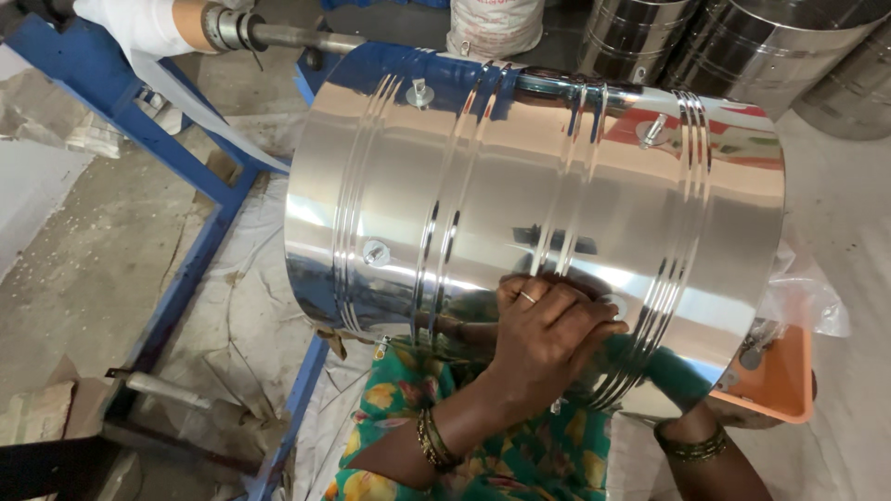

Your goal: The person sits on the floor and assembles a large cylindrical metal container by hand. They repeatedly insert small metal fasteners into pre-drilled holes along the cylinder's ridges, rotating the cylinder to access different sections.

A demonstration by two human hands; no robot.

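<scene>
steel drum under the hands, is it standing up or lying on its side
Lying on its side: the steel drum has its ribbed bands running top to bottom, its ends facing left and right, and the left hand pressing on its curved wall.

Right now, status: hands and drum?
Left hand pressed flat on steel drum. Right hand hidden beneath the drum. Orange tray beside the drum's end.

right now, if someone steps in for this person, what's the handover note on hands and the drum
Left hand: fingers curled, pressing on the near side of the steel drum, beside a small round fitting.
Right hand: hidden under the drum; only the wrist with bangles shows.
The drum lies on its side across the lap, by the blue frame. An orange tray sits at its right end.
Done: three other fittings show on the shell.
Left: cannot tell whether the one by the hand is secured.
</scene>
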